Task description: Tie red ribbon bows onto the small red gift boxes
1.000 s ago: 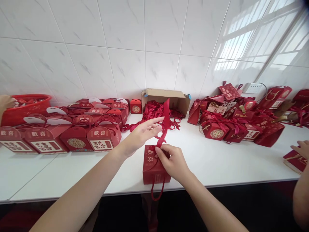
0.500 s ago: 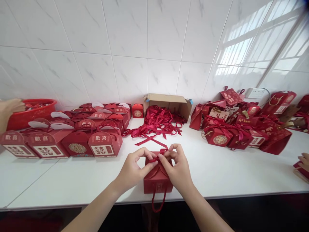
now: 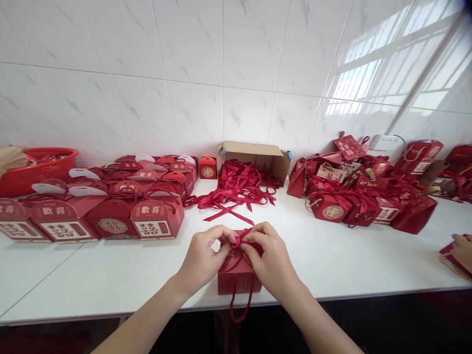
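Observation:
A dark red gift box [image 3: 239, 278] stands at the table's front edge, its rope handle [image 3: 241, 314] hanging over the edge. On its top, a red ribbon [image 3: 238, 241] forms a small loop. My left hand [image 3: 206, 255] pinches the ribbon between thumb and fingers from the left. From the right, my right hand [image 3: 271, 253] pinches it too, close to the knot. The fingertips of both hands almost meet above the box's curved top flaps, and they hide part of the knot.
Rows of red gift boxes [image 3: 153, 216] fill the left side. A cardboard box [image 3: 258, 147] spills a heap of ribbons [image 3: 241, 184] at the back. Ribboned boxes [image 3: 332, 206] crowd the right. Other people's hands show at a red basin [image 3: 55, 167] and at the right edge [image 3: 462, 250].
My fingers have drawn the ribbon into a rounder loop on the box top. My right hand's fingers have curled lower. At the far left, another person's hand has moved over the basin.

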### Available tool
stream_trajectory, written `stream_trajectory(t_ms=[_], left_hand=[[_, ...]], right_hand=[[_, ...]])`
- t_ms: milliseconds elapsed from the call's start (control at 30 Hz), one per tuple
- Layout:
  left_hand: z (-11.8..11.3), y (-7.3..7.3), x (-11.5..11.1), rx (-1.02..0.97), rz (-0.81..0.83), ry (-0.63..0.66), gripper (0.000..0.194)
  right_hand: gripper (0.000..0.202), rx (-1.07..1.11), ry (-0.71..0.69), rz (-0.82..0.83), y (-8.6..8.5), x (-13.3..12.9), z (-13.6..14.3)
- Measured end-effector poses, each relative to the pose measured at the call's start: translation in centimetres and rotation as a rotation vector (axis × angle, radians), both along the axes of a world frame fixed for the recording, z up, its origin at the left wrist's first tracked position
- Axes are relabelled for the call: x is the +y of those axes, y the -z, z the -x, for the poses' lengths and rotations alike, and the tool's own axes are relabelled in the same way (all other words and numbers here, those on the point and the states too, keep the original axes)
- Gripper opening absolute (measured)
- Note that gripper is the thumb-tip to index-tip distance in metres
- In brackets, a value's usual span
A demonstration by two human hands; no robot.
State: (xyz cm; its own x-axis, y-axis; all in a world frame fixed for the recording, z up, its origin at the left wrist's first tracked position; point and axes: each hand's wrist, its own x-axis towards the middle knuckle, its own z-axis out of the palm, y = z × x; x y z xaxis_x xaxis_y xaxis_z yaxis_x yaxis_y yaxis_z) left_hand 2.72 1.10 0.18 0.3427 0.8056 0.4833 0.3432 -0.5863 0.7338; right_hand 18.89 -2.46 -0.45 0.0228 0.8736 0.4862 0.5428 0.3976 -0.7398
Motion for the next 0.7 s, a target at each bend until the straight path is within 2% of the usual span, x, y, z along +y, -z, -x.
stream_trajectory(t_ms=[100, 267, 400, 467, 567, 700], left_hand=[[-0.1, -0.2, 0.0, -0.034, 0.086, 0.003, 0.014], [-0.6, 0.2, 0.5, -0.144, 0.202, 0.025, 0.006], [-1.1, 0.7, 0.9, -0.211, 0.213, -0.021, 0.027], [-1.1, 0.7, 0.8, -0.187, 0.166, -0.038, 0.024], [-0.6, 0.2, 0.3, -0.050, 0.098, 0.011, 0.006], [0.1, -0.4, -0.6, 0.071, 0.051, 0.045, 0.015]], right_hand=[[0.009, 0.081, -0.025, 0.123, 0.1, 0.3, -0.2], [0.020, 0.296, -0.239, 0.372, 0.1, 0.9, -0.6], [0.024, 0.335, -0.207, 0.344, 0.4, 1.2, -0.5], [0.024, 0.330, -0.157, 0.299, 0.6, 1.2, -0.4], [0.025, 0.314, -0.103, 0.264, 0.8, 1.0, -0.3], [0.029, 0.334, -0.106, 0.291, 1.0, 0.9, -0.3]])
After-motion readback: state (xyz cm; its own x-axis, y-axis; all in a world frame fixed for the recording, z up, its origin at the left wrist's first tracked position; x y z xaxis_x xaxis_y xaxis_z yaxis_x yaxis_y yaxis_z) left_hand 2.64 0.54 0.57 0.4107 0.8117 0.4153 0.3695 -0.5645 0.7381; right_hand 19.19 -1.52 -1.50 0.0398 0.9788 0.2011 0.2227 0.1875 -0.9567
